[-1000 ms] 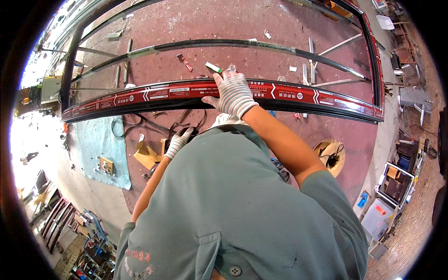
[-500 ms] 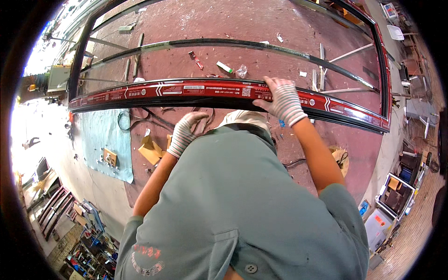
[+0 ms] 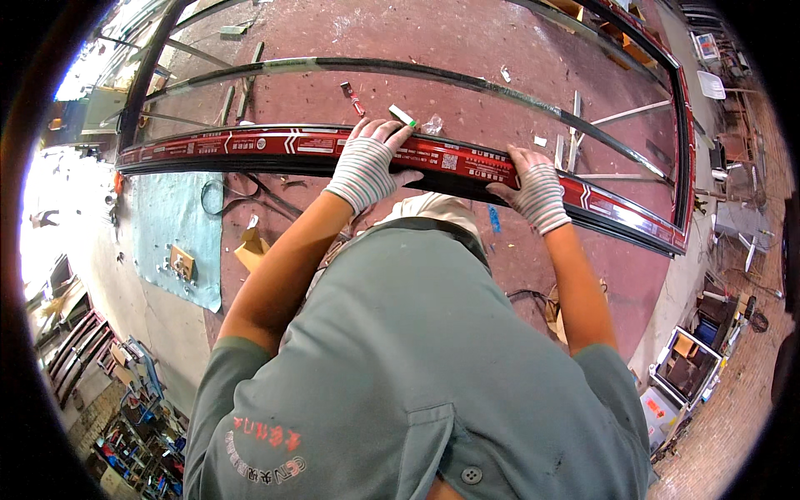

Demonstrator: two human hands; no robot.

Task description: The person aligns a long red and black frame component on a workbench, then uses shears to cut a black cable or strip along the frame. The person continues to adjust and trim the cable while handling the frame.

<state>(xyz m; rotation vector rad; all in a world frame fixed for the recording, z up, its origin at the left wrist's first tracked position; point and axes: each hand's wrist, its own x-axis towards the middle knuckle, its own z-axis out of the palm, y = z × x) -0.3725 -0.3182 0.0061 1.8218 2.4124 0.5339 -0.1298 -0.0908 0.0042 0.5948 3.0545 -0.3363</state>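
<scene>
A large black window or door frame [image 3: 275, 143] stretches across in front of me, its near bar covered with red printed film. My left hand [image 3: 371, 164], in a striped fingerless glove, grips this bar left of its middle, fingers over the far edge and thumb at the near side. In a matching glove, my right hand [image 3: 531, 187] holds the same bar further right, fingers on the red top and thumb at the black near side. The undersides of both grips are hidden.
Behind the bar runs a dark crossbar [image 3: 400, 68]. A light-blue mat [image 3: 158, 225] lies at the left with a small wooden block [image 3: 181, 262] on it. Cardboard [image 3: 250, 250] rests on the red floor. Trays and boxes [image 3: 685, 362] stand at the right.
My left hand has risen from near my waist and taken hold of the bar. My right hand has shifted right and slightly nearer along it.
</scene>
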